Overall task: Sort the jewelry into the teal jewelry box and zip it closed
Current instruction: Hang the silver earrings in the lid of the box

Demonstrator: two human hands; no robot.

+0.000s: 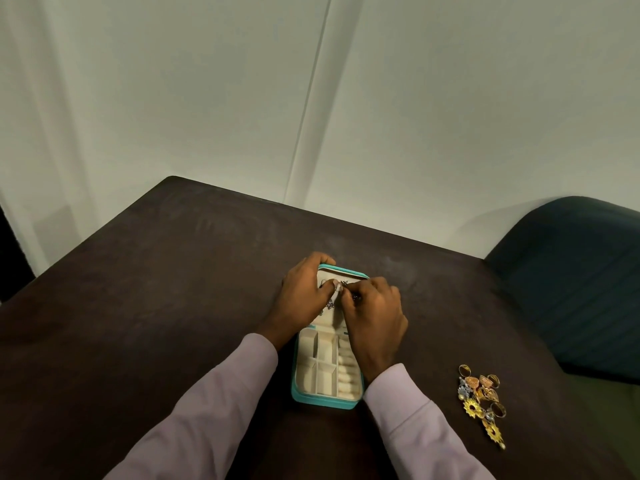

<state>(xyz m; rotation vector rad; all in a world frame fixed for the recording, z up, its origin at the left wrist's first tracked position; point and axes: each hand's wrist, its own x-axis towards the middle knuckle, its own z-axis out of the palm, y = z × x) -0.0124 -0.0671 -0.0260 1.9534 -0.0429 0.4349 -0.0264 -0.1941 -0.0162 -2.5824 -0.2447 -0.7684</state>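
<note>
**Jewelry box — sorting barely started**

Jewelry box (327, 375) lies open mid-counter (156, 289), compartments look bare. Small dark earrings (330, 304) on the lid panel. Left hand (304, 292) grips the lid's far corner; right hand (375, 313) pinches a small piece at the lid — hard to identify. Jewelry pile (481, 400) waits at 4 o'clock; zipping is left.

- Teal jewelry box (327, 398) lies open mid-table near the front edge; both hands meet over its raised far half, blocking reach there.
- Left hand (304, 292) wraps the lid's far left corner; right hand (375, 317) covers the right side.
- Near compartments uncovered between the sleeves.
- Jewelry pile (481, 400) near the table's (173, 271) right edge, well apart from the box; open tabletop between.
- Dark chair (575, 271) crowds the right edge.
</note>
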